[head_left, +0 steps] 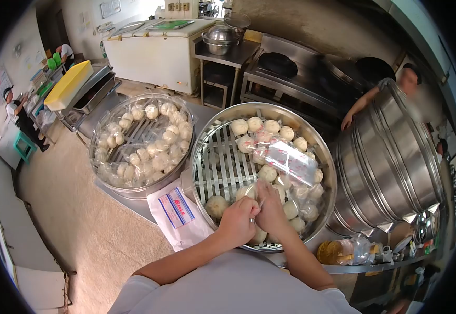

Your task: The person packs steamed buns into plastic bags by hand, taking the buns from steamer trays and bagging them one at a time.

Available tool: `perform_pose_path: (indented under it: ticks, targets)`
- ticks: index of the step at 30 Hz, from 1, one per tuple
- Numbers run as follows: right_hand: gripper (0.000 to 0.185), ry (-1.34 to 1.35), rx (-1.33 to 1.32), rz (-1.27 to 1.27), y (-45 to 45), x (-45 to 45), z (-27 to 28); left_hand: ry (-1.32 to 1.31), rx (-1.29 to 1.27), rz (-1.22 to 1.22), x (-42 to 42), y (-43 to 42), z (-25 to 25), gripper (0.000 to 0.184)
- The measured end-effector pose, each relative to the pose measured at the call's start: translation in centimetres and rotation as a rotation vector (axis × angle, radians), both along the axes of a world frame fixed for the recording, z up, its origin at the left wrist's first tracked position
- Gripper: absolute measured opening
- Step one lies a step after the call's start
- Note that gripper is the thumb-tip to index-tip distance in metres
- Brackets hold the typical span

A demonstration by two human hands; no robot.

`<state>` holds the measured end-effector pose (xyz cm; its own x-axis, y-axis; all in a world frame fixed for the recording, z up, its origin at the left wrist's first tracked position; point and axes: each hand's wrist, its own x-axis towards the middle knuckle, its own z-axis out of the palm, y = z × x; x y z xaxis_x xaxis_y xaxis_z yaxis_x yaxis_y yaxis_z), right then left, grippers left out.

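A large round metal steamer tray [219, 180] with a slatted base is in front of me, its right side full of pale round buns [272, 126]. Several buns are in clear plastic, and a clear plastic wrap with red print [291, 159] lies over some. My left hand [238, 220], with a ring on one finger, is closed in a pinch at the tray's near side, on what looks like a clear plastic bag [246, 192] around a bun. Close against it is my right hand [271, 206], its fingers smeared by motion. A larger bun [217, 207] sits left of my hands.
Left stands a second steamer tray [140, 194] of bagged buns. A white packet marked EAGLE [178, 209] lies between the trays. Stacked steamers [379, 167] rise at right, with a co-worker's arm [361, 106] behind. Bottles [338, 251] stand at lower right.
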<state>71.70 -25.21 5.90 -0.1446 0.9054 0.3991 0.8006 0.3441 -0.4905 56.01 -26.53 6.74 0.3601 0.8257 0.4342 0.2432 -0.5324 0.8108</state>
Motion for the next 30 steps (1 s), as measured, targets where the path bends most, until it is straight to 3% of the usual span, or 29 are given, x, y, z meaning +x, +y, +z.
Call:
perform_pose_path:
  ticks: [1, 4, 7, 10, 12, 13, 15, 16, 18, 20, 23, 24, 27, 30]
  targets:
    - [0.063, 0.013, 0.035, 0.024, 0.1, 0.0, -0.3, -0.010, -0.026, -0.008, -0.1, -0.1, -0.3, 0.026]
    - [0.047, -0.186, -0.183, -0.127, -0.4, -0.5, 1.3, -0.091, -0.105, -0.032, -0.3, -0.5, -0.3, 0.025]
    - [0.041, -0.103, -0.004, -0.038, -0.3, 0.1, 1.8, -0.221, -0.285, 0.001, -1.4, 0.5, 0.9, 0.027]
    - [0.033, 0.302, -0.076, -0.060, -1.5, -1.1, 5.5, -0.318, -0.415, 0.003, -3.6, 2.6, 2.8, 0.030]
    - [0.033, 0.109, -0.004, 0.045, -1.3, -2.6, 8.4, -0.356, -0.475, -0.145, -5.5, 3.8, 3.7, 0.034]
    - [0.032, 0.014, 0.036, 0.091, -0.9, -3.3, 9.0, -0.355, -0.449, -0.175, -6.2, 3.9, 4.5, 0.032]
    - [0.022, 0.069, 0.063, 0.190, 0.3, -4.0, 8.3, -0.347, -0.403, -0.251, -7.4, 3.8, 6.3, 0.028]
    - [0.018, 0.112, 0.080, 0.225, 1.0, -4.5, 8.6, -0.390, -0.230, -0.285, -8.4, 4.7, 5.5, 0.018]
    - [0.003, 0.144, -0.016, 0.245, 1.7, -6.1, 10.2, -0.299, -0.020, -0.093, -9.7, 4.4, 5.6, 0.032]
    - [0.002, 0.259, 0.021, 0.386, 2.3, -9.5, 11.3, -0.181, 0.092, -0.004, -10.9, 4.1, 5.4, 0.060]
    - [0.010, 0.244, 0.104, 0.517, 3.6, -13.3, 12.2, -0.262, -0.198, -0.055, -12.7, 4.8, 2.3, 0.062]
    - [0.013, 0.264, 0.153, 0.521, 4.0, -14.8, 12.2, -0.342, -0.187, -0.038, -13.5, 5.8, 0.7, 0.062]
    - [0.024, 0.281, 0.172, 0.539, 4.8, -16.8, 12.4, -0.462, -0.299, 0.265, -18.9, 8.3, -0.9, 0.057]
    - [0.027, 0.348, 0.111, 0.480, 5.1, -18.0, 10.8, -0.611, -0.306, 0.419, -27.3, 11.6, -1.3, 0.051]
